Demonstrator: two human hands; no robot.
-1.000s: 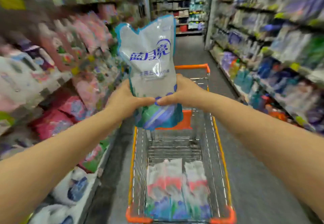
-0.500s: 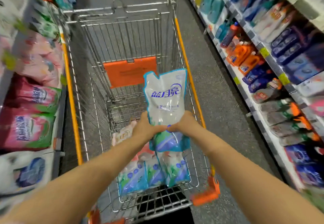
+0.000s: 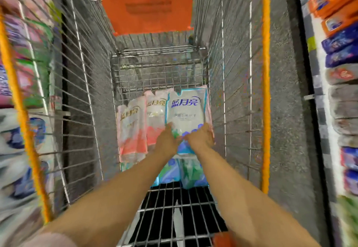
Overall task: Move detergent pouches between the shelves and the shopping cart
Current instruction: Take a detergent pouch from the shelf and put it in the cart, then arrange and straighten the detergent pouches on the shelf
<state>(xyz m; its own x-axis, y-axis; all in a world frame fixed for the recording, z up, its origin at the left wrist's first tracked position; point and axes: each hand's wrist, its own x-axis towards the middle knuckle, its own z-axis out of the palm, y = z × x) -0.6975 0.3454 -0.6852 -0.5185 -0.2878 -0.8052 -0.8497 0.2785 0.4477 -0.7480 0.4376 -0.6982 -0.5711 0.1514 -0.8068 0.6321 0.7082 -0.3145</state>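
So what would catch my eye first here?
Two bare arms reach down the middle, the left hand and right hand gripping a blue-edged detergent pouch deep inside the wire shopping cart. Pink-banded pouches lie beside it, and a bright orange flap fills the top.

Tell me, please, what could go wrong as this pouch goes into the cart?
The left hand and right hand grip the blue-edged pouch only by its lower part, so its top could flop on release.
It overlaps the pink pouches and may slide or settle unevenly.
The right hand is near the cart's wire wall and might scrape it.
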